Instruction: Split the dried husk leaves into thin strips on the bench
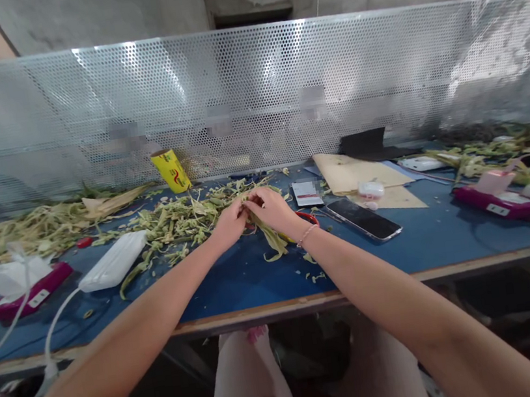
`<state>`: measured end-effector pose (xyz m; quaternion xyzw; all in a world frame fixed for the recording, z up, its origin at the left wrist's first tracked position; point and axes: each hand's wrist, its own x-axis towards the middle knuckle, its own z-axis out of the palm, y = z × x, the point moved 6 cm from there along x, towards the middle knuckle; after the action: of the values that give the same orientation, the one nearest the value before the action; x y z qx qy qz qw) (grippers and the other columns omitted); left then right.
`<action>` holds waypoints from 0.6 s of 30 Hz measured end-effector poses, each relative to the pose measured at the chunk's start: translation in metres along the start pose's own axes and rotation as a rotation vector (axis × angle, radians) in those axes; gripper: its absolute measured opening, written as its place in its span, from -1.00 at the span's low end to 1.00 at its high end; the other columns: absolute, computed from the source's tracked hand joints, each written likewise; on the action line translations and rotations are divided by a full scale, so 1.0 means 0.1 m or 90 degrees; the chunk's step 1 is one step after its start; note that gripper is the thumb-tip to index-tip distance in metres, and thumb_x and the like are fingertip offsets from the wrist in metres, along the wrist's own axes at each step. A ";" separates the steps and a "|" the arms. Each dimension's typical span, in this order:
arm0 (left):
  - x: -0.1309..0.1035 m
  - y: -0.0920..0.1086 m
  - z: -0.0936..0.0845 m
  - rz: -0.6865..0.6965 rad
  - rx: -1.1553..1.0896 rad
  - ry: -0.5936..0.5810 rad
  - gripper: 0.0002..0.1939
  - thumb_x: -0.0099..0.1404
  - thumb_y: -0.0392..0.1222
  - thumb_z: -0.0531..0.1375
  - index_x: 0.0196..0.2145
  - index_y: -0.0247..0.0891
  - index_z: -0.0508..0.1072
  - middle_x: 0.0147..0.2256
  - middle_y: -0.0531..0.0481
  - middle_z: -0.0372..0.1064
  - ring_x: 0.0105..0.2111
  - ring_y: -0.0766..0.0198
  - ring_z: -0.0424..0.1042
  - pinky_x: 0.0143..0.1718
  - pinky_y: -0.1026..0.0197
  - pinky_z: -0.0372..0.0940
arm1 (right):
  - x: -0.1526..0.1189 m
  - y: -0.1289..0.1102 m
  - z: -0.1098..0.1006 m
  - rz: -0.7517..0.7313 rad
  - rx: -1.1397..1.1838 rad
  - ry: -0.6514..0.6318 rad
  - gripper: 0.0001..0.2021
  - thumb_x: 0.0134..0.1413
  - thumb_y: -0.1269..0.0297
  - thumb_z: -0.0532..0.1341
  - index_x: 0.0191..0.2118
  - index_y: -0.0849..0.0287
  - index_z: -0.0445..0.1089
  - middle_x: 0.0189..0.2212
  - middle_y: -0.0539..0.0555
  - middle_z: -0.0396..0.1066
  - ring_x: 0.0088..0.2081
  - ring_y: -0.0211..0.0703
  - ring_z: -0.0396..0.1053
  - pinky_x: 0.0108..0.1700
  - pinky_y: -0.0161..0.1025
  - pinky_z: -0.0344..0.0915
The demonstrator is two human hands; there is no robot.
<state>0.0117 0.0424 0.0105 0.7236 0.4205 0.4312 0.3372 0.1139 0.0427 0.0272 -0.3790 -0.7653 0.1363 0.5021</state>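
Note:
My left hand and my right hand meet above the blue table, fingers pinched close together. Between them is a dried leafy plant sprig, its pale green leaves hanging down below my right hand. The exact spot where the fingertips grip it is hidden. Just left of my hands spreads a heap of dried, yellow-green plant pieces. Partly behind my right wrist sits a round red-rimmed object, mostly covered. Small plant scraps lie near the table's front.
A yellow can-like container leans by the perforated metal screen. To the right are a phone, a small box and cardboard. Left, a white adapter and a purple power strip trail cables.

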 end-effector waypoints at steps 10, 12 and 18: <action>-0.01 0.00 -0.02 -0.001 0.052 0.008 -0.67 0.14 -0.32 -0.02 -0.17 -0.27 0.40 -0.40 -0.03 0.38 -0.49 0.30 0.38 -0.45 0.21 0.39 | 0.02 0.01 0.02 -0.025 -0.003 -0.051 -0.89 -0.03 0.38 0.07 -0.50 0.12 0.11 -0.48 0.01 0.24 -0.36 -0.21 0.21 -0.21 -0.22 0.19; -0.02 0.00 -0.03 0.001 0.083 0.007 -0.67 0.14 -0.31 -0.03 -0.17 -0.27 0.40 -0.42 -0.03 0.37 -0.50 0.29 0.38 -0.44 0.20 0.38 | 0.02 0.01 0.02 -0.026 -0.012 -0.055 -0.89 -0.03 0.39 0.03 -0.51 0.12 0.08 -0.49 0.01 0.23 -0.37 -0.20 0.20 -0.20 -0.21 0.19; -0.04 0.07 -0.01 0.059 0.200 0.012 -0.71 0.12 -0.32 -0.01 -0.22 -0.25 0.39 -0.47 0.00 0.37 -0.50 0.27 0.38 -0.38 0.20 0.32 | -0.01 -0.04 -0.01 -0.030 -0.059 -0.016 -0.82 -0.15 0.46 0.02 -0.56 0.09 -0.04 -0.51 0.02 0.18 -0.37 -0.16 0.18 -0.22 -0.19 0.18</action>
<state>0.0115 0.0356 0.0156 0.7820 0.4522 0.3818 0.1956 0.1127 0.0391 0.0293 -0.3823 -0.7856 0.0937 0.4774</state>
